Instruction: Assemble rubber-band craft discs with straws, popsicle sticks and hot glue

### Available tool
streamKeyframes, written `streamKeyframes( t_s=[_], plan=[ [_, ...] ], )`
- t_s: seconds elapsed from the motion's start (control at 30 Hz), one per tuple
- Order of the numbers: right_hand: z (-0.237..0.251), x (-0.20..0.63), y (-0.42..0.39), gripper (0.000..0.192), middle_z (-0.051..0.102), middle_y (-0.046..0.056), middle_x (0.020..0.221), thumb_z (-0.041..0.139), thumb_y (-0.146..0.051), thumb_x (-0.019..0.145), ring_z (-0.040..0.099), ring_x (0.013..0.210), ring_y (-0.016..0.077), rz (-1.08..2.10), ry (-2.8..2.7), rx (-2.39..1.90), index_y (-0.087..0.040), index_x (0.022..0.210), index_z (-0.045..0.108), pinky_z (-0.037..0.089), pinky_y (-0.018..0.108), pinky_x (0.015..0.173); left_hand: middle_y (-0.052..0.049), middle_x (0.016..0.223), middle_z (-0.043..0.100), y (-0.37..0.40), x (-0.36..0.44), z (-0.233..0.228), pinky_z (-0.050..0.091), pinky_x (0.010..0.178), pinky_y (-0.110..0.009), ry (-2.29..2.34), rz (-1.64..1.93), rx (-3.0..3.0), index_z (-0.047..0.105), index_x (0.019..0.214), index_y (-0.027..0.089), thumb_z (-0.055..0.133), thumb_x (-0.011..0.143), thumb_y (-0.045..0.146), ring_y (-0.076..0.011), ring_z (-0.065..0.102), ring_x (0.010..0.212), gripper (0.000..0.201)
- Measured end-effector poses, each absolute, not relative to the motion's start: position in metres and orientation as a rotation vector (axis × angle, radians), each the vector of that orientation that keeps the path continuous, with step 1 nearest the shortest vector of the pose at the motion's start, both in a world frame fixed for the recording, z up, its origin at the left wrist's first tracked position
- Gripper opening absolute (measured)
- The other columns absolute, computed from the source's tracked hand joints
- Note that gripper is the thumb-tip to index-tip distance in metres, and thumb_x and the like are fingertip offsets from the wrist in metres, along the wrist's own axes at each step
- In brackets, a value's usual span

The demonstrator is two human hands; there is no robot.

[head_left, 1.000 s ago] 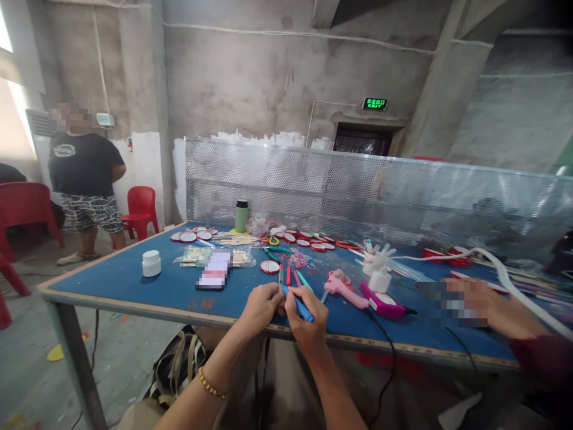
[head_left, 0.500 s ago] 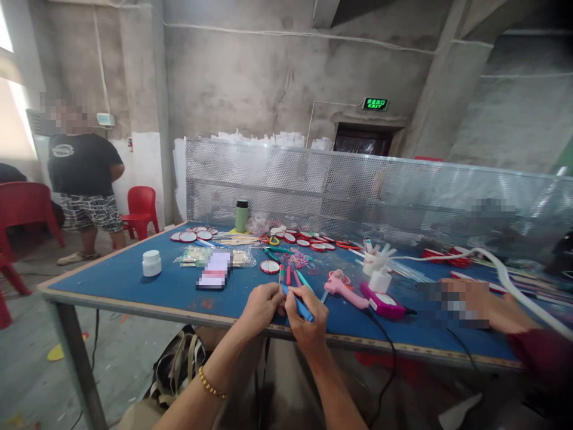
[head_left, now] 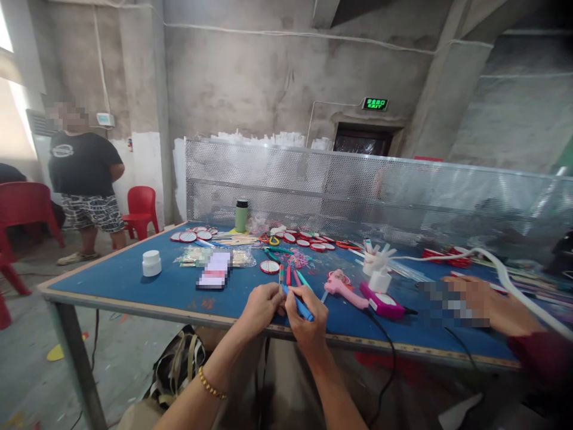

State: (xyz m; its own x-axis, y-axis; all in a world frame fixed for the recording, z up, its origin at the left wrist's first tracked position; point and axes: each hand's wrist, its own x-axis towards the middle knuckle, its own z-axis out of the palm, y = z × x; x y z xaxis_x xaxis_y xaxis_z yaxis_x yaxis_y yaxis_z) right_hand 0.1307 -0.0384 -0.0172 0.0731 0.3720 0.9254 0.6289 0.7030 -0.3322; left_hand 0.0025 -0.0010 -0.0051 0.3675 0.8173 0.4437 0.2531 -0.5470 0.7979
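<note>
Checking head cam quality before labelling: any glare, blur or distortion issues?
Head view: window at far left blown out; fisheye bends the blue table edge; corners vignette dark at right; hands and blue pen reasonably sharp; pixelated patches on a co-worker's hand.

Single head-worn view, forward and down over the blue table [head_left: 134,286], hands [head_left: 286,310] close below.

Blue felt-topped table [head_left: 134,280] carried a white round plastic jar [head_left: 151,263] at ten o'clock, a green cylindrical flask [head_left: 242,215] at twelve, a pink plastic glue gun [head_left: 344,287] at two. Blue plastic stick [head_left: 299,306] was held centrally.
</note>
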Motion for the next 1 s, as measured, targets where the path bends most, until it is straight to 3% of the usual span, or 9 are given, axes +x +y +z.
streamKeyframes(
  t_s=[1.0],
  plan=[
    [-0.0187, 0.1318, -0.0373, 0.009, 0.062, 0.002, 0.072, 0.055, -0.015, 0.087, 0.059, 0.066, 0.0149, -0.233, -1.543, -0.842, -0.019, 0.084, 0.062, 0.046, 0.027, 0.066, 0.003, 0.056, 0.058, 0.0014, 0.0024, -0.0069, 0.033, 0.056, -0.021, 0.899, 1.168, 2.001, 0.052, 0.061, 0.017, 0.045, 0.085, 0.031, -0.0114, 0.052, 0.056, 0.029]
  ],
)
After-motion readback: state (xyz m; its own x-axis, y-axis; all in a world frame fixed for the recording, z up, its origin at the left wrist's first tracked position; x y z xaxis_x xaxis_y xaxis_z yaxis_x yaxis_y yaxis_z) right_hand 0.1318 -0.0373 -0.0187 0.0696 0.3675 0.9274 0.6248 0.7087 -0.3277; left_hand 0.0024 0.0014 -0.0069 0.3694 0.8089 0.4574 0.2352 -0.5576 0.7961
